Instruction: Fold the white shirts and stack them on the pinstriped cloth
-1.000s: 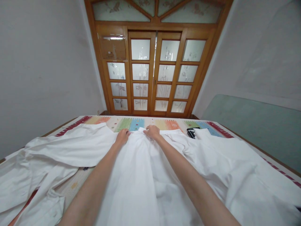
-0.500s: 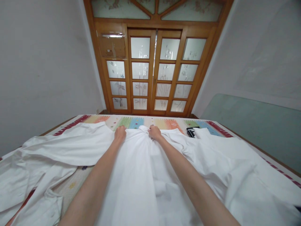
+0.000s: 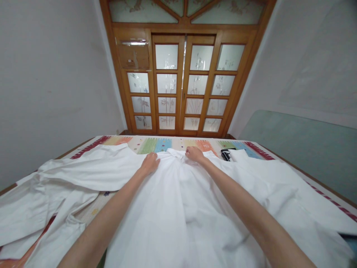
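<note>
A white shirt (image 3: 167,208) lies spread out in front of me, its collar (image 3: 175,152) at the far edge and folds running down from it towards me. My left hand (image 3: 150,163) is closed on the cloth to the left of the collar. My right hand (image 3: 194,153) is closed at the cloth just right of the collar; its fingertips are partly hidden. White sleeve cloth (image 3: 92,167) stretches out to the left, with bunched white fabric (image 3: 22,212) nearer me. More creased white cloth (image 3: 279,197) spreads to the right.
The patterned cover (image 3: 164,144) under the shirt shows coloured patches along its far edge. A black-and-white striped item (image 3: 226,154) lies at the far right. A pale green panel (image 3: 301,145) leans by the right wall. Wooden glass doors (image 3: 181,85) stand beyond.
My right hand has moved right, away from the collar's middle. My left hand has shifted slightly right and nearer me. The shirt's front and left folds have shifted a little.
</note>
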